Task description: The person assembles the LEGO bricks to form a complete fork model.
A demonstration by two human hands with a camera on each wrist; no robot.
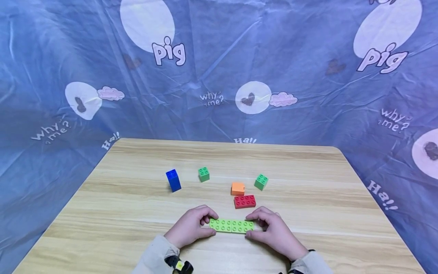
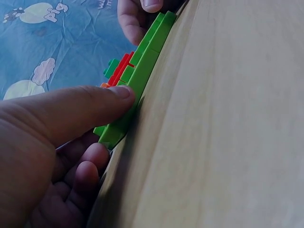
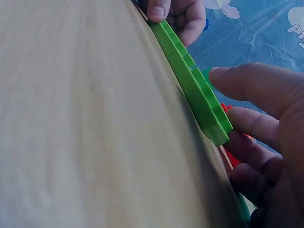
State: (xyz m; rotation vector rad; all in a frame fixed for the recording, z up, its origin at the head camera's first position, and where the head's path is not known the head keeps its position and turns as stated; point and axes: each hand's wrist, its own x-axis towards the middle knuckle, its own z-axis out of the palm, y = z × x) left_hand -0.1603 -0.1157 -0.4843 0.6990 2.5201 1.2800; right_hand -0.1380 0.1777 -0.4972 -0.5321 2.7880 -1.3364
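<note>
Two light green bricks lie end to end in a row, with a seam between the left brick [image 1: 220, 225] and the right brick [image 1: 242, 226]. My left hand [image 1: 192, 226] pinches the left one, its thumb [image 2: 111, 102] on the near side and its fingers round the far end. At the row's other end is my right hand [image 1: 273, 230]. In the right wrist view its thumb [image 3: 247, 83] stands off the near face, above the studs, while bent fingers [image 3: 251, 126] are close by the end; contact there is unclear. A red brick [image 1: 245, 202] lies just beyond.
An orange block [image 1: 237, 189] sits right behind the red brick. Farther back are a tall blue block [image 1: 173, 181], a green brick [image 1: 204, 175] and another green brick [image 1: 261, 182]. The wooden table [image 1: 102, 213] ends at a blue printed cloth [image 1: 212, 68].
</note>
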